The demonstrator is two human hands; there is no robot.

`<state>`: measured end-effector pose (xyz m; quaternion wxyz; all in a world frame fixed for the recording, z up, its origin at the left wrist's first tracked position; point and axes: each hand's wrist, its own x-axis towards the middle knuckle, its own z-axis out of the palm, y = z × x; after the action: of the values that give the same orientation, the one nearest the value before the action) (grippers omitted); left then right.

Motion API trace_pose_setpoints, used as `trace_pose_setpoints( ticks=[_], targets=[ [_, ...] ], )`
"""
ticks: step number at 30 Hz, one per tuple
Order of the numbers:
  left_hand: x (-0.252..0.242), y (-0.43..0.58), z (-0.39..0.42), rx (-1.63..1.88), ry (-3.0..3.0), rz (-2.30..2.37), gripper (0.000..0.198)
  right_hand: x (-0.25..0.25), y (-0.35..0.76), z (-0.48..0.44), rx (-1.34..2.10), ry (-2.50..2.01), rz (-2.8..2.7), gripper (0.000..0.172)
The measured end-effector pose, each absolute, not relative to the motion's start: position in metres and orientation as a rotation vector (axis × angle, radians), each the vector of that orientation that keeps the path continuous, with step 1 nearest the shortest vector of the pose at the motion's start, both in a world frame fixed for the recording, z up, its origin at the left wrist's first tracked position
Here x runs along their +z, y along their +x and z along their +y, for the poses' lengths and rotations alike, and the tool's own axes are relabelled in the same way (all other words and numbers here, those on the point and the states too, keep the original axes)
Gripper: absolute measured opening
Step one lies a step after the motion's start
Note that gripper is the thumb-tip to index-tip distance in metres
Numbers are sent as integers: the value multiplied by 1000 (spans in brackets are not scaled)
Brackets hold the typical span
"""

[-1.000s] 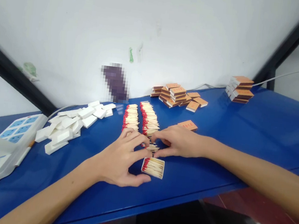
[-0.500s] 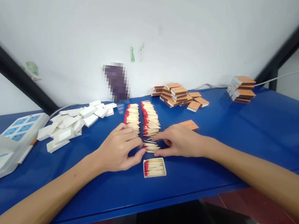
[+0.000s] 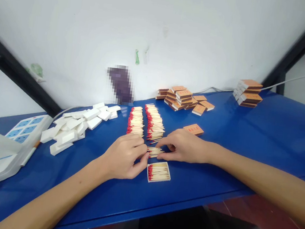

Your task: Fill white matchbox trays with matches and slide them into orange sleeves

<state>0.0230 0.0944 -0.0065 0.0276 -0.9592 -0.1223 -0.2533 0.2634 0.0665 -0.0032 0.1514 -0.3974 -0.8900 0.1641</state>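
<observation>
A small bunch of matchsticks point(image 3: 154, 152) lies between my two hands on the blue table. My left hand point(image 3: 125, 156) is curled at its red-headed end, with fingertips and thumb against the heads. From the other side, my right hand point(image 3: 183, 147) holds the bunch between thumb and index finger at the plain ends. Just in front sits a white matchbox tray point(image 3: 157, 181) with a layer of matches in it, heads to the left. Behind the hands are two long rows of matches, a left row point(image 3: 136, 121) and a right row point(image 3: 154, 124).
White empty trays point(image 3: 77, 124) are heaped at the left, near a power strip point(image 3: 14, 143). Orange matchboxes point(image 3: 183, 95) are piled by the wall, with a stack point(image 3: 250, 93) farther right. A single matchbox point(image 3: 194, 129) lies behind my right hand.
My hands have closed in on the small bunch; it looks tighter and sits apart from the right row. My left fingers now cover the match heads.
</observation>
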Motion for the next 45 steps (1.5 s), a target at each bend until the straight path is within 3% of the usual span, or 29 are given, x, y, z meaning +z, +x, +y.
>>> trace_pose_setpoints(
  ticks=[6, 11, 15, 29, 45],
  targets=[
    [-2, 21, 96, -712, -2831, -361, 34, 0, 261, 65, 478, -1180, -2549, 27],
    [-5, 21, 97, -709, -2830, -431, 19, 0, 259, 65, 494, -1204, -2557, 27],
    [-5, 20, 97, -605, -2865, -469, 35, -2, 260, 65, 469, -1187, -2559, 24],
    [-8, 22, 99, -554, -2849, -454, 18, -6, 259, 64, 421, -1220, -2573, 25],
    [-16, 22, 100, -607, -2855, -443, 21, -3, 261, 65, 471, -1243, -2570, 24]
  ],
)
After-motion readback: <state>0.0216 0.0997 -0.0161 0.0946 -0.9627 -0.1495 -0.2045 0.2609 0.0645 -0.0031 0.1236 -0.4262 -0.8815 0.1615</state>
